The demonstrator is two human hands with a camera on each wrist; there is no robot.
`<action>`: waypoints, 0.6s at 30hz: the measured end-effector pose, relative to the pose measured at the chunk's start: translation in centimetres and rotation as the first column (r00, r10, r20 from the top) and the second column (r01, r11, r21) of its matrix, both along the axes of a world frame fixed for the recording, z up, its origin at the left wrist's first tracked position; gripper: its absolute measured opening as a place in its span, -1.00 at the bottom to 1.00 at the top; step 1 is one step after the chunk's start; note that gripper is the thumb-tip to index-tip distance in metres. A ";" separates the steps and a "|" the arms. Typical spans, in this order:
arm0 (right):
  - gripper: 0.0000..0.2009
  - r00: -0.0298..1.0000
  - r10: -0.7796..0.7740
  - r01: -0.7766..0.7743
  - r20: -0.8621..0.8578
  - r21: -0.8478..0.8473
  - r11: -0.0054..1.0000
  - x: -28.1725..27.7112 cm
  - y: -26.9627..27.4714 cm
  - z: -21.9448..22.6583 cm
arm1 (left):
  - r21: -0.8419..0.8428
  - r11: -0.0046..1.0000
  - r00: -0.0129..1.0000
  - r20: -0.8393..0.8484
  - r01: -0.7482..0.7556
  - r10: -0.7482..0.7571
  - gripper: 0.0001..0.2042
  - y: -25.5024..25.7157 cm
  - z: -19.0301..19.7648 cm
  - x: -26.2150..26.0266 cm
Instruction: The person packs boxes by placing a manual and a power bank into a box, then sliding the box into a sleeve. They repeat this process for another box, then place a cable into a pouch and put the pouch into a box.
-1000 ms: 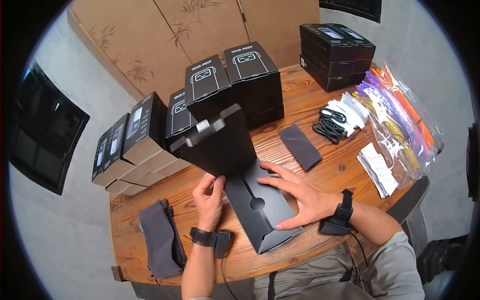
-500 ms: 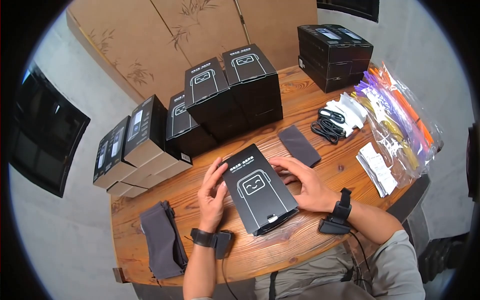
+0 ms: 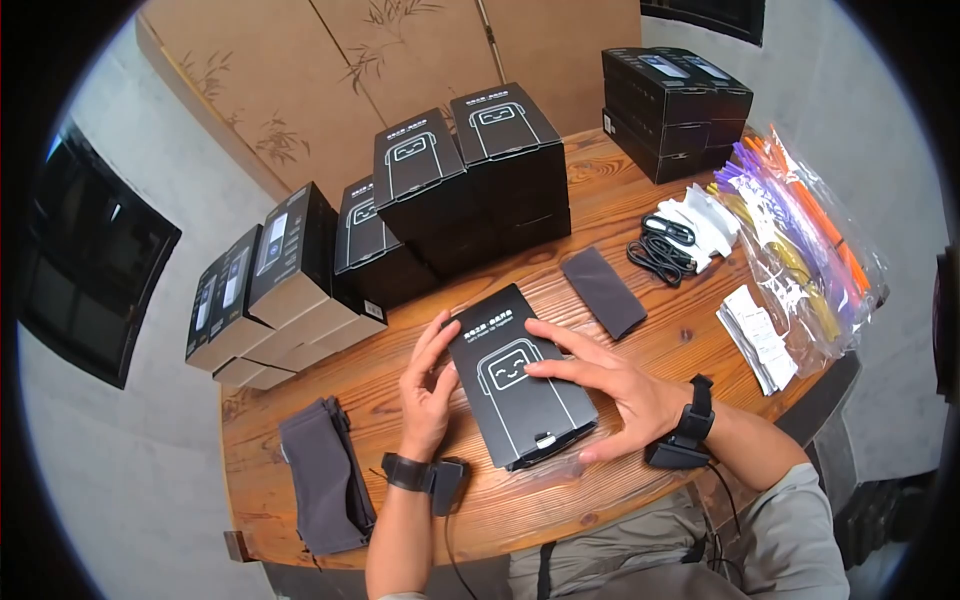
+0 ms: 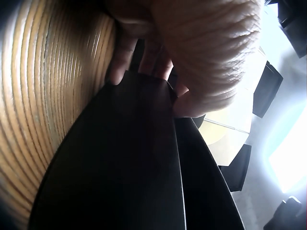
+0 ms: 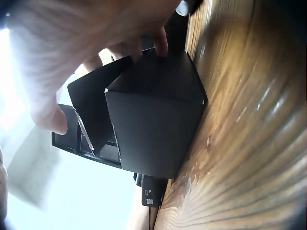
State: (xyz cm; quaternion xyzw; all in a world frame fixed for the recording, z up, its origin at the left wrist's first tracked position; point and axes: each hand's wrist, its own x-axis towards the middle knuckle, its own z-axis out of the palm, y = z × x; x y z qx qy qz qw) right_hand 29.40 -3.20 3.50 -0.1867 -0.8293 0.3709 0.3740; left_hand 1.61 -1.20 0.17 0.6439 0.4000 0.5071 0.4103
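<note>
A black box (image 3: 495, 415) with a smiling device drawn on its lid lies on the wooden table before me. Its lid is down, with the near edge standing slightly apart from the body. My left hand (image 3: 425, 390) rests along the box's left side, fingertips near the far corner and thumb by the edge. In the left wrist view, those fingers (image 4: 122, 62) touch the dark box wall (image 4: 110, 158). Over the right side spreads my right hand (image 3: 630, 395), two fingers reaching onto the lid and its thumb near the front right corner. The right wrist view shows a gap beside the loose lid flap (image 5: 98, 105).
Stacked black boxes (image 3: 420, 170) stand behind, others (image 3: 290, 250) at left and back right (image 3: 680, 110). Dark cloth pouches (image 3: 325, 470) lie left, another (image 3: 605, 290) beyond the box. Coiled cables (image 3: 660, 250), white papers (image 3: 755, 340) and a bag of coloured strips (image 3: 800, 240) sit right.
The raised lid has come down, covering the grey inner panel. My right hand has since moved from the box's right side to over the lid, fingers spread. The left hand stays beside the box.
</note>
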 end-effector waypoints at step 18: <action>-0.40 0.990 -0.081 0.069 0.114 0.108 0.992 -0.2 0.1 -0.4 | -0.016 1.000 1.000 0.012 -0.007 0.007 -0.56 0.1 -0.1 -0.1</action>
